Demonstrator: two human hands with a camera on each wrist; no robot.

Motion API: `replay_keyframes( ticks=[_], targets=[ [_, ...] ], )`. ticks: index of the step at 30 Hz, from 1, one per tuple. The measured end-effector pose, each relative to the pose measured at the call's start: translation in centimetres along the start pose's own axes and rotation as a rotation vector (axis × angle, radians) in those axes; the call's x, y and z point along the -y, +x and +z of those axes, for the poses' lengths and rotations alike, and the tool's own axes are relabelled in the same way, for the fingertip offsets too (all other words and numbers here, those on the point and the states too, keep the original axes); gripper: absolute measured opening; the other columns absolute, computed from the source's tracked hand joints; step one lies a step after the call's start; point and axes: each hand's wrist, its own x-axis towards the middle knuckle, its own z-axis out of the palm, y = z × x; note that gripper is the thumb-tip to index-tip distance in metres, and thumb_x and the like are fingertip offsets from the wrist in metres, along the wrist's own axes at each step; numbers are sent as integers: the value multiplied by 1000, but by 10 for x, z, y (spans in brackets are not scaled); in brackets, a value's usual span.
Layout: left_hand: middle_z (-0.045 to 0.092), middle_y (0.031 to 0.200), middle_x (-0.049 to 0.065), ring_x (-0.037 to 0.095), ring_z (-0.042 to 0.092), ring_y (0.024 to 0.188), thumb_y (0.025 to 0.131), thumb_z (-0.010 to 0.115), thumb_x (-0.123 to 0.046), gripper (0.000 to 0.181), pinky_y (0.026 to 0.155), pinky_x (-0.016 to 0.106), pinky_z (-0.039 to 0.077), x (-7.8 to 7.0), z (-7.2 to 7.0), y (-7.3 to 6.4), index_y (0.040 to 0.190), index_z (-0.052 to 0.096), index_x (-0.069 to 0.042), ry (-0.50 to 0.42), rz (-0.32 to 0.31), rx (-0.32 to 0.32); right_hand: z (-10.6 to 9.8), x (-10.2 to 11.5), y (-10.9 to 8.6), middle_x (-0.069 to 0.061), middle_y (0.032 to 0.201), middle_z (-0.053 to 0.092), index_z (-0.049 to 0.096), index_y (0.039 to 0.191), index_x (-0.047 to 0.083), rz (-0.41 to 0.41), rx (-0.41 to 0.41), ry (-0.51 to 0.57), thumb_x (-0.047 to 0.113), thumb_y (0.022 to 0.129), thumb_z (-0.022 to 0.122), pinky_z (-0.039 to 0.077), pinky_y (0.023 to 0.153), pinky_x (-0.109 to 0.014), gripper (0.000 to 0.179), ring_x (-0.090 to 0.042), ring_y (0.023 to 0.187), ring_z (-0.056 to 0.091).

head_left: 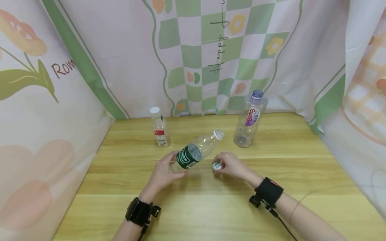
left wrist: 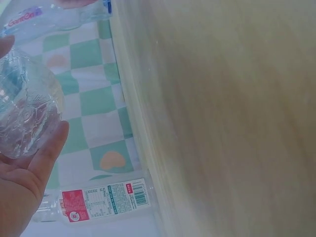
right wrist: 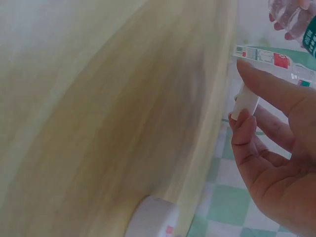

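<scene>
Note green-labelled bottle (head_left: 189, 156), held tilted in left grip (head_left: 163, 173), at frame centre, and, right of centre, white cap (head_left: 216, 166) pinched in right grip (head_left: 233, 165). Steady bottle lightly to avoid denting; keep cap by its rim.

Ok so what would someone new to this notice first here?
Probably the green-labelled bottle, tilted in the left hand over the wood-grain table. Then the white cap pinched in the right hand, near the bottle. Farther back, a tall clear bottle stands on the right.
</scene>
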Motion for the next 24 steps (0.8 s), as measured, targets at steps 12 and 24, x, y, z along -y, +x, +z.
replay_keyframes(
  ticks=[12,24],
  targets=[
    [72,126,14,33,69,115,70,96,-16,75,97,53,59,3,1,1,136,61,-6,11,24,-12,10,-9,4,-1,82,67,71,91,7,4,53,-31,15,72,93,50,67,-23,30,-9,75,56],
    [71,127,14,32,69,115,70,96,-13,76,97,49,60,2,1,1,137,60,-4,10,29,-10,9,-11,4,-1,82,66,71,93,6,-15,59,-13,15,74,93,49,66,-22,31,-9,74,55]
  ],
)
